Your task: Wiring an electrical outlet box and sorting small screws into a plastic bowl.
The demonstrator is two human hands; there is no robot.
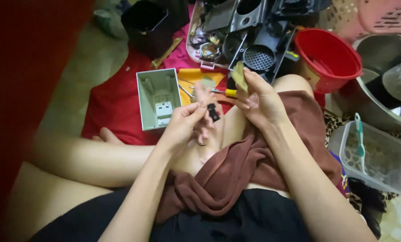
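My left hand (187,122) pinches a small black part (213,112) between thumb and fingers, just above my crossed legs. My right hand (259,97) holds a small olive-green flat piece (239,76) upright at its fingertips, close to the right of the left hand. A screwdriver with a yellow handle (230,92) lies on the cloth behind the hands. An open grey-green plastic housing (158,98) rests on the red cloth (115,103) just left of my left hand.
A tray of dark disassembled device parts (249,36) sits beyond the hands. A red plastic bucket (328,58) and a metal basin (384,80) stand at the right. A clear container (379,161) with a teal toothbrush (360,139) is at right. A black box (149,24) is at top.
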